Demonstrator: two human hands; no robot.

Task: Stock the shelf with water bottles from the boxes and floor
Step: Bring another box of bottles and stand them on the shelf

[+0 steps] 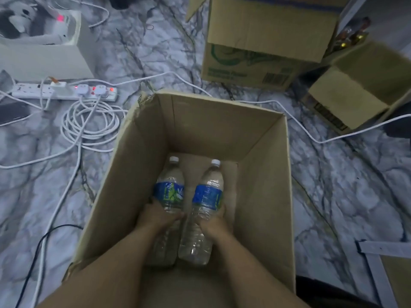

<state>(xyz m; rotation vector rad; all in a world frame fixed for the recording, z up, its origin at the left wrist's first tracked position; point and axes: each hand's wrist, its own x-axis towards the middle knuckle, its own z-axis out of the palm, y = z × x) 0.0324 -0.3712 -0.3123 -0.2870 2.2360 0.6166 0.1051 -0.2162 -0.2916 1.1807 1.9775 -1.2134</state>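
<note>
Fingers [154, 200] round two bottles [170, 190] [208, 196] (inside box [200, 121])

The one view comes from a wide-angle camera on the head. It looks steeply down and forward, close above the left hand [160, 215] and right hand [214, 223] inside a cardboard box [222, 127]. It also takes in the floor [155, 52] beyond and to both sides of the hands.

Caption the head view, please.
Left hand grips the left water bottle, right hand the right water bottle, inside an open cardboard box.
</note>
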